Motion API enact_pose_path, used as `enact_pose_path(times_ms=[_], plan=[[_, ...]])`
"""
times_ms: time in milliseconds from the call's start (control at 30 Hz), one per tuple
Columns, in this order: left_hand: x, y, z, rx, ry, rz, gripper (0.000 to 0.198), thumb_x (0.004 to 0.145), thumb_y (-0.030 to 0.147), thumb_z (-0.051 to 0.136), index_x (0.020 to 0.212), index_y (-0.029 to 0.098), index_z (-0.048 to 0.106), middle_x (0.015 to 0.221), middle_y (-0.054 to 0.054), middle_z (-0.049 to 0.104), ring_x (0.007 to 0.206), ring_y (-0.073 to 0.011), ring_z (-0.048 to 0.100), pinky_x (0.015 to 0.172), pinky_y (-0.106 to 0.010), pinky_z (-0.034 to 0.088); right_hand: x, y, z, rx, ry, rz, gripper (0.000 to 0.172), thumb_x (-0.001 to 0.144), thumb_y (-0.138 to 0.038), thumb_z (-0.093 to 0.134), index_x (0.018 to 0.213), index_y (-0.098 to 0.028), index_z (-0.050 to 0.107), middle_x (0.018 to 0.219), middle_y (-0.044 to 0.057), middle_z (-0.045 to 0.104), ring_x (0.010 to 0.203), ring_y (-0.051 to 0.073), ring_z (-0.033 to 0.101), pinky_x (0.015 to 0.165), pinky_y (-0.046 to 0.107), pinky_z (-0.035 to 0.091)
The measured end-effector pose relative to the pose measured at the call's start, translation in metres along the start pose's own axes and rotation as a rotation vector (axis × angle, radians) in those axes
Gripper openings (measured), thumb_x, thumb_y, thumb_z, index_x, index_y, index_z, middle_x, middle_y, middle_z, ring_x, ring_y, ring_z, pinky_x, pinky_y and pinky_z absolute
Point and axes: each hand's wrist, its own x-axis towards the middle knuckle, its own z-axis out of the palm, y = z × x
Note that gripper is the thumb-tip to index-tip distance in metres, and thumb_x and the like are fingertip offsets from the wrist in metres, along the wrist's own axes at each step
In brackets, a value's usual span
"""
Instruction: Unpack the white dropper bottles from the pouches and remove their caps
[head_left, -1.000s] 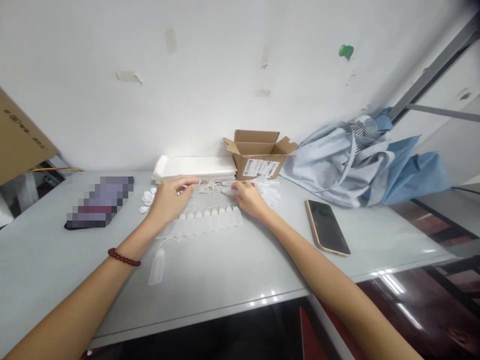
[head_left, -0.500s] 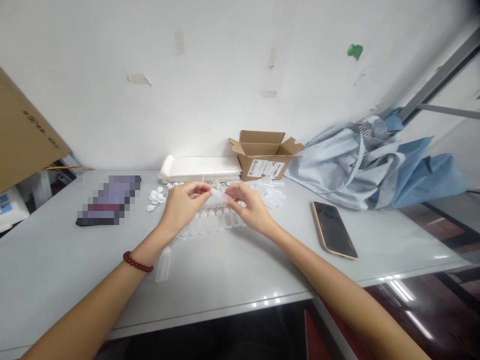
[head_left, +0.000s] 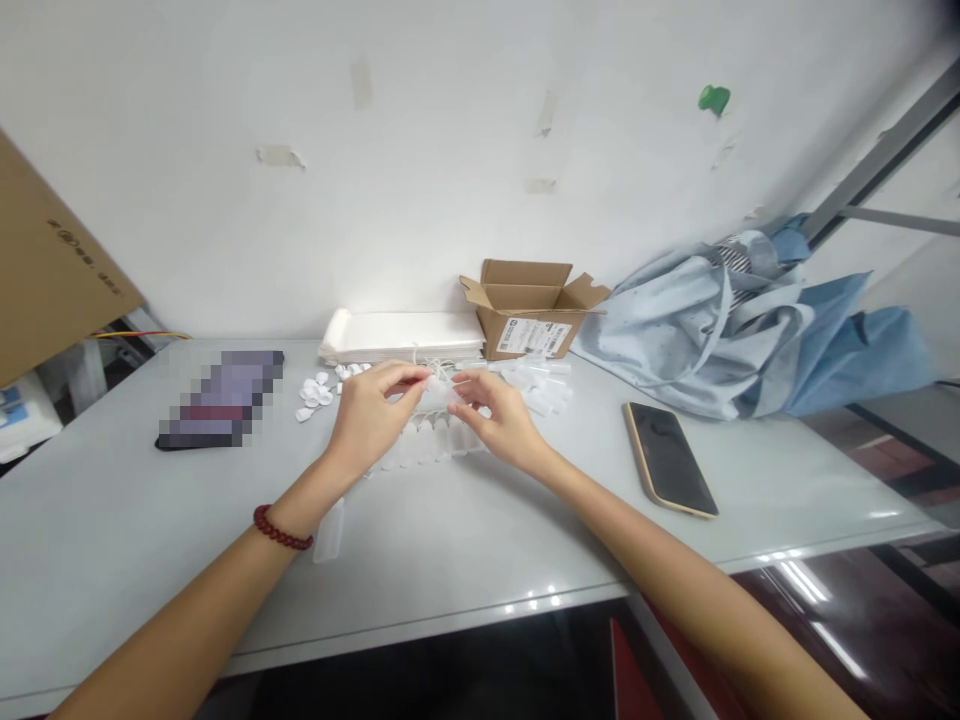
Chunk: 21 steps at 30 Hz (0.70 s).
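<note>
Between my two hands is a small translucent plastic piece. My left hand pinches its left side with thumb and forefinger. The fingers of my right hand are closed on its right side. Below the hands lies a row of clear bottles on the grey table. White cords lie just behind the fingertips. Several white caps sit left of my left hand, and more clear bottles lie right of my right hand. A single clear bottle rests near my left wrist.
Behind the hands are a stack of white sheets and an open cardboard box. A phone and blue cloth bags are on the right. A dark, pixelated object lies at the left, near a large carton.
My left hand has shifted slightly right, closer to my right hand. The translucent piece remains between the fingers, and the view has moved slightly.
</note>
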Motion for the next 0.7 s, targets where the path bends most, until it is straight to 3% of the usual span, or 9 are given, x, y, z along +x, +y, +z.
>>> enact_pose_path(times_ms=[267,500,700], plan=[[-0.001,0.002,0.0,-0.052,-0.051,-0.02,0.014,0.081,0.023,0.058,0.088,0.019,0.07,0.096,-0.005,0.07,0.09,-0.0186,0.065,0.083,-0.032,0.055,-0.004,-0.008,0.0,-0.05,-0.055,-0.002,0.046,0.083,-0.028,0.059,0.126,-0.017,0.048,0.091,0.006,0.07,0.077,0.016,0.067,0.074,0.032,0.051],[-0.005,0.005,0.004,-0.084,-0.065,-0.002,0.012,0.08,0.023,0.061,0.083,0.018,0.072,0.093,-0.005,0.071,0.085,-0.0181,0.068,0.082,-0.031,0.057,-0.005,-0.012,0.0,-0.058,-0.058,0.046,0.036,0.084,-0.029,0.058,0.117,-0.015,0.058,0.09,0.006,0.071,0.073,0.017,0.068,0.071,0.031,0.052],[-0.008,0.003,0.008,-0.091,-0.042,0.013,0.012,0.079,0.021,0.064,0.085,0.018,0.073,0.094,-0.004,0.073,0.088,-0.0181,0.069,0.084,-0.03,0.058,-0.004,-0.011,0.002,0.07,-0.059,0.107,0.031,0.083,-0.029,0.059,0.111,-0.014,0.059,0.089,0.007,0.072,0.075,0.018,0.069,0.074,0.032,0.052]])
